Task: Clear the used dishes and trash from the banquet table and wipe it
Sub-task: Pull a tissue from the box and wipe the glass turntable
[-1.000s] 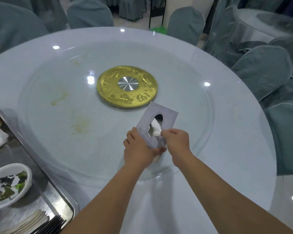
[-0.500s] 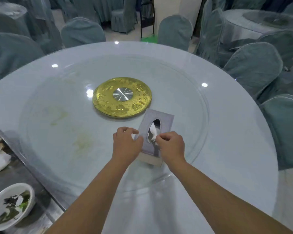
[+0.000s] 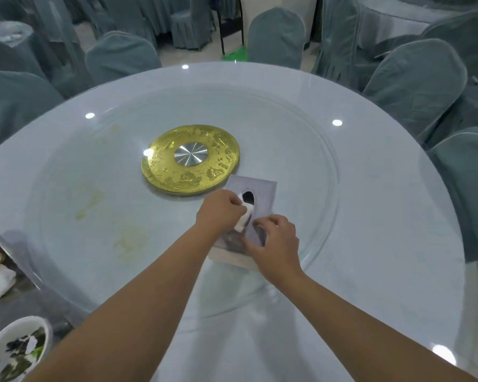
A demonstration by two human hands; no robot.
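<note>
Head view: hands (image 3: 249, 227) cover tissue box's (image 3: 262, 197) near half.

We're in a banquet hall: a big round desk (image 3: 370, 244) topped with a glass turntable (image 3: 301, 150) on a gold hub (image 3: 191, 158). Grey-covered chairs (image 3: 414, 84) ring it, and more covered chairs and another round table (image 3: 392, 26) fill the room behind. A metal tray (image 3: 25, 271) of used dishes sits at the left edge.
</note>
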